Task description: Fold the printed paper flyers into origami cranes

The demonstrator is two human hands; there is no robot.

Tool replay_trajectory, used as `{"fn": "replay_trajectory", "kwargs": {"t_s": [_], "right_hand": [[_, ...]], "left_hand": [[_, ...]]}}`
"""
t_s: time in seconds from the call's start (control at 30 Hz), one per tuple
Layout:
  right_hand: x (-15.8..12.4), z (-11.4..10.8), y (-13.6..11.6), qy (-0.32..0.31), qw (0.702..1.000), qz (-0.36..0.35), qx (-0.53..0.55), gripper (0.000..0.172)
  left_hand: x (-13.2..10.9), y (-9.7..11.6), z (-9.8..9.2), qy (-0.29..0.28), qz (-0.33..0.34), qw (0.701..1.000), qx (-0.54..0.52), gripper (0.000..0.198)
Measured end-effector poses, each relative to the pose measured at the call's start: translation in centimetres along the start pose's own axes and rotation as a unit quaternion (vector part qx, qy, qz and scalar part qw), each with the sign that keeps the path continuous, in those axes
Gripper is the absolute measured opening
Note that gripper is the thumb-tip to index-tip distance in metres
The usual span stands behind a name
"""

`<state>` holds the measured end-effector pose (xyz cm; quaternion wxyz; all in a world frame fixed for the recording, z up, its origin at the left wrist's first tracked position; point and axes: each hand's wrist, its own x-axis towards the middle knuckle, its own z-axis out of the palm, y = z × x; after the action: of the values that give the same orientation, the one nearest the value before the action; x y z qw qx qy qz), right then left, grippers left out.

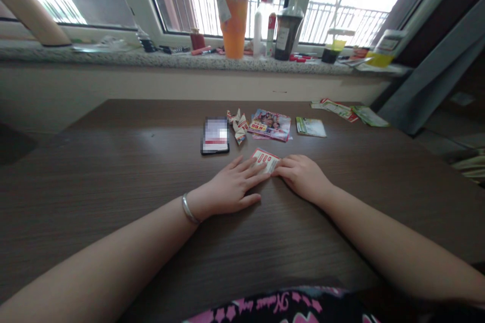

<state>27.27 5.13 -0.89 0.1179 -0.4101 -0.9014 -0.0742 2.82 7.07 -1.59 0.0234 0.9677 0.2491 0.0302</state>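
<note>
Both hands press flat on a small red-and-white paper slip [266, 159] at mid-bench [113, 171]: left hand [231, 187] open, fingers spread, right hand [303, 175] loosely curled at its edge. The slip looks thin, light, easily creased, possibly folded; best pinched at a corner.

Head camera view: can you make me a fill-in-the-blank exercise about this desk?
1. The silver bracelet is on the ____ wrist.
2. The left hand and right hand both touch the red-and-white paper, near the black ____.
3. The tallest cup on the windowsill holds an ____ drink.
Missing words: left; phone; orange.
</note>
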Motion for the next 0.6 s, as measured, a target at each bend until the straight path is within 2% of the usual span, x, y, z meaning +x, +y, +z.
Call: {"fn": "replay_trajectory", "kwargs": {"t_s": [0.23, 0.6], "right_hand": [[-0.2, 0.3, 1.0, -0.018, 0.999, 0.026, 0.022, 0.023], [-1.0, -0.8, 1.9, -0.057, 0.988, 0.141, 0.019, 0.023]], "left_hand": [[-0.1, -0.3, 0.8, -0.031, -0.003, 0.999, -0.013, 0.064], [0.2, -0.2, 0.6, -0.059, -0.014, 0.998, -0.023, 0.063]]}}
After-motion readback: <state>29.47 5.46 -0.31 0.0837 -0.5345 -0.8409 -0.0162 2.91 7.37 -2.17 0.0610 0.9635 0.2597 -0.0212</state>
